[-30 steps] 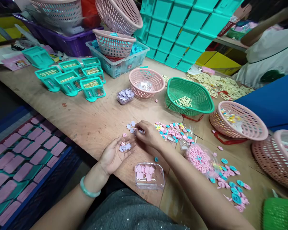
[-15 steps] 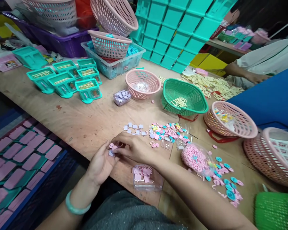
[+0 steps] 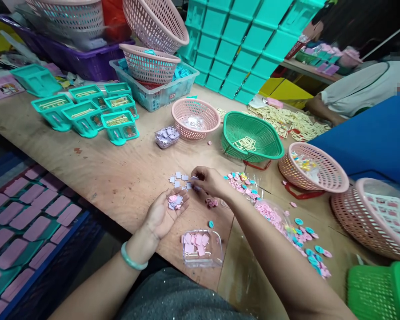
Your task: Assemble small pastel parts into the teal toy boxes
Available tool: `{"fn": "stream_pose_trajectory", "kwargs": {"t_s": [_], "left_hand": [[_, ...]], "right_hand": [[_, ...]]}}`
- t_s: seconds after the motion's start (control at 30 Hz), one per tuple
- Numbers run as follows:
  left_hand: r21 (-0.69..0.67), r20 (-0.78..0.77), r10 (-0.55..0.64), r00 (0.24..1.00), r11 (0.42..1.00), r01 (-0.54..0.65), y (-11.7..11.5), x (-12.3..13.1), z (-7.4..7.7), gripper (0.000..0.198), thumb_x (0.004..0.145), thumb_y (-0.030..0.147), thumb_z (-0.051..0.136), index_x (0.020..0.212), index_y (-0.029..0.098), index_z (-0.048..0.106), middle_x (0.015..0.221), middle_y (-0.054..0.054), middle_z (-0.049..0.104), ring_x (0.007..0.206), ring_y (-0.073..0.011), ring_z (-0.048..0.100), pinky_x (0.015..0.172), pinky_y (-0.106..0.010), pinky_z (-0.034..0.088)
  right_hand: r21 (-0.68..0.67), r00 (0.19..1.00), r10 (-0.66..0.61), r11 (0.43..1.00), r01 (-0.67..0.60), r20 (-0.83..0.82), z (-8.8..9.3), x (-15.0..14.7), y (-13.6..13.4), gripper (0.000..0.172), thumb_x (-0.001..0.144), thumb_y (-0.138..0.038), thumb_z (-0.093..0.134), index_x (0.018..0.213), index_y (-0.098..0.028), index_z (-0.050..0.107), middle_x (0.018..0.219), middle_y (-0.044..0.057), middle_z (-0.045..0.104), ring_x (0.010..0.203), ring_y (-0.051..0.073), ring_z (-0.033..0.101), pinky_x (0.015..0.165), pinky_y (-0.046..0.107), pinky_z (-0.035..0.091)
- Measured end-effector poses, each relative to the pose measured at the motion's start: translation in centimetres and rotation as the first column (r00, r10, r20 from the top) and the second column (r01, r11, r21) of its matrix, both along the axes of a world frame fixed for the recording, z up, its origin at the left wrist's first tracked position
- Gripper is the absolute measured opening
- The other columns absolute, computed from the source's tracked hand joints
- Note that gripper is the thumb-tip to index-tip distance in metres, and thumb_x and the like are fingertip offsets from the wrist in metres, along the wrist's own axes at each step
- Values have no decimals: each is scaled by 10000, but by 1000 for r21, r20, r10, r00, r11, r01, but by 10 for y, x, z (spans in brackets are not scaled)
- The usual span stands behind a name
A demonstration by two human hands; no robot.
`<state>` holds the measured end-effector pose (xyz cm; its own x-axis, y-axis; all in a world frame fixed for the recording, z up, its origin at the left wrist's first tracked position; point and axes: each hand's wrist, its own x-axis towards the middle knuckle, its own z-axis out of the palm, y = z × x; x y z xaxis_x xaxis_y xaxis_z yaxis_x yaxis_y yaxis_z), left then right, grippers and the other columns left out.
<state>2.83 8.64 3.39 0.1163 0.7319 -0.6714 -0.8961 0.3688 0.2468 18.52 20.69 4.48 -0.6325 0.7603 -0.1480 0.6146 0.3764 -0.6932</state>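
Your left hand [image 3: 160, 217] lies palm up over the near edge of a wooden table [image 3: 120, 162], its forearm angling in from the lower left and a pale green bangle [image 3: 133, 257] circling the wrist. The palm is cupped, the fingers extended and slightly spread, with a small cluster of lilac and pink pieces [image 3: 175, 202] resting loosely near their base.

Your right hand [image 3: 210, 182] arches palm down just beyond it, wrist bent, the forearm crossing from the lower right. Its thumb and fingers curl inward, their tips meeting a single lilac piece [image 3: 194, 178]; whether they pinch it firmly or merely touch it, you cannot tell from this angle. Flat lilac tiles [image 3: 178, 175] lie scattered just beside those fingertips, and a few pink discs [image 3: 211, 202] sit beneath the wrist.

Below your right wrist, a turquoise button [image 3: 211, 224] rests alone on the wood, near a clear tray [image 3: 216, 262] of pink tiles [image 3: 195, 243]. A mixed pile of pink and blue pieces [image 3: 242, 184] spreads beside the right forearm, while a clear tub of lilac parts [image 3: 167, 136] stands farther back, near a round pink basket [image 3: 195, 116].
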Motion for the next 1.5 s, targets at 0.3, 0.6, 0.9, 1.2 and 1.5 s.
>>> {"fn": "stream_pose_trajectory", "kwargs": {"t_s": [0.3, 0.6, 0.9, 1.2, 1.5], "left_hand": [[-28, -53, 70, 996, 997, -72, 2, -20, 2, 281, 988, 169, 444, 837, 101, 672, 845, -113, 724, 779, -167, 699, 736, -269, 593], [21, -70, 72, 995, 997, -71, 2, -12, 7, 312, 1014, 227, 403, 961, 105, 685, 922, -111, 744, 886, -198, 719, 835, -339, 602], [-38, -27, 75, 997, 996, -76, -2, -19, 6, 278, 990, 176, 438, 870, 110, 681, 787, -88, 725, 733, -162, 715, 712, -283, 624], [-20, -114, 88, 990, 996, -90, -4, -22, 8, 310, 1005, 159, 391, 935, 91, 685, 928, -122, 767, 858, -197, 748, 779, -322, 635], [-37, -73, 108, 991, 993, -111, -7, -29, 8, 269, 986, 176, 440, 925, 90, 688, 891, -133, 757, 852, -200, 743, 756, -288, 625]], "right_hand": [[151, 976, 16, 987, -49, 216, -9, -35, 17, 207, 792, -3, 617, 925, -139, 699, 997, 99, 650, 862, 175, 612, 790, 267, 463], [-143, 969, 92, 982, -127, -227, 6, -19, -6, 163, 829, -161, 665, 988, -173, 631, 830, -18, 648, 736, 125, 586, 690, 239, 467], [238, 996, 91, 967, -93, 18, -26, -39, 16, 269, 873, -81, 597, 1112, -157, 692, 1132, 115, 648, 1015, 197, 608, 924, 318, 465], [-36, 989, 73, 996, -78, -126, -4, -41, -14, 177, 802, -20, 578, 892, -158, 640, 805, -16, 634, 729, 115, 567, 683, 213, 443], [217, 981, 192, 960, -180, -36, -18, -46, -3, 316, 849, -94, 658, 1153, -179, 673, 1129, 104, 621, 1030, 206, 600, 935, 347, 477]]}}
